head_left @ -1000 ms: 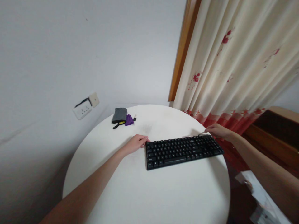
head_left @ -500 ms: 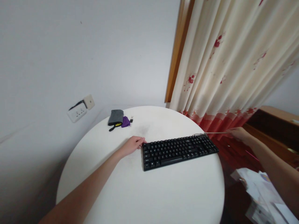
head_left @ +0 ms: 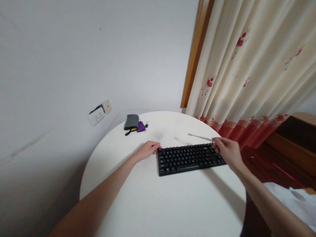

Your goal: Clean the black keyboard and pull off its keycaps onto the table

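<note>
A black keyboard [head_left: 187, 159] lies on the round white table [head_left: 168, 204]. My left hand [head_left: 150, 149] rests at its far left corner, fingers curled closed against the edge. Above the keyboard's right end is my right hand [head_left: 225, 149], pinching a thin pale stick [head_left: 201, 136] with a slightly thicker tip. The stick points left, over the table just behind the keyboard. My hand covers the keyboard's far right corner.
Near the table's back edge lie a folded grey cloth [head_left: 131, 122], a purple cloth piece [head_left: 141, 126] and a binder clip [head_left: 146, 125]. A wall socket [head_left: 96, 116] is at left. Curtains [head_left: 222, 82] hang behind; white bags [head_left: 293, 200] are at lower right.
My right hand has moved left from beyond the table edge to above the keyboard, bringing the stick over the table. My left hand stays at the corner. The view has shifted left.
</note>
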Tool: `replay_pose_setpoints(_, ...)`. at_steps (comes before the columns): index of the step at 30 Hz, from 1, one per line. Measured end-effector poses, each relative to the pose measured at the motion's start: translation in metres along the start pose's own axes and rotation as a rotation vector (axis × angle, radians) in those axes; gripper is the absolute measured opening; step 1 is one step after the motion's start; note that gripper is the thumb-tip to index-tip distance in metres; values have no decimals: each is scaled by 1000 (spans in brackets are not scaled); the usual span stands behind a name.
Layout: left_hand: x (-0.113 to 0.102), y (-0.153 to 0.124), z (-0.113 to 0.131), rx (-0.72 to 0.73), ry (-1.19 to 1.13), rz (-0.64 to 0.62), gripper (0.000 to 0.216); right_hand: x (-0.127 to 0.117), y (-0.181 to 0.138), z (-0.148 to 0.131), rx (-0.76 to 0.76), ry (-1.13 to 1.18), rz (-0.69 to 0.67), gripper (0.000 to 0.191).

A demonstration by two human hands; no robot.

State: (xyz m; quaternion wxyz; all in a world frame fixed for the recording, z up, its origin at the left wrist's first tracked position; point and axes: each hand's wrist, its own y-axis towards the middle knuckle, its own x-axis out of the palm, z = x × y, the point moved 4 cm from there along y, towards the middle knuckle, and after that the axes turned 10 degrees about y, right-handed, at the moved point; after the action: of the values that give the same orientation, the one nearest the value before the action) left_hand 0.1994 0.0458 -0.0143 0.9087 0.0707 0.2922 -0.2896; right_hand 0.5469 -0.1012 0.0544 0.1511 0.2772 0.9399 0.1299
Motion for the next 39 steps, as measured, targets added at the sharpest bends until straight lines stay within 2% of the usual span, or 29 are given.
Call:
replay_pose_setpoints(4, -1, -1, 1, 7, -2, 15, 48, 86, -42, -20, 3, 75, -188, 41)
replay_pose_setpoints(6, -1, -2, 3, 18, -2, 20, 47, 115, -55, -25, 3, 56, -244, 38)
replay_pose_setpoints(9, -2, -2, 4, 29, 6, 19, 45, 139, -69, -26, -43, -44, -343, 39)
replay_pose_setpoints(13, -1, -1, 1, -8, -21, 12, 42, 148, -86, -24, -105, -238, -460, 38)
replay_pose_setpoints(17, 0, 1, -1, -24, -49, -1, 47, 151, -101, -30, -185, -539, -503, 32)
replay_pose_setpoints(22, 2, 1, -1, 18, -40, 3, 57, 161, -110, -39, -240, -812, -596, 40)
replay_pose_setpoints(30, 1, 4, -5, -12, -46, 24, 60, 170, -125, -45, -209, -879, -699, 41)
replay_pose_setpoints(39, 2, 1, -1, -4, -65, -30, 75, 176, -147, -53, -227, -918, -716, 53)
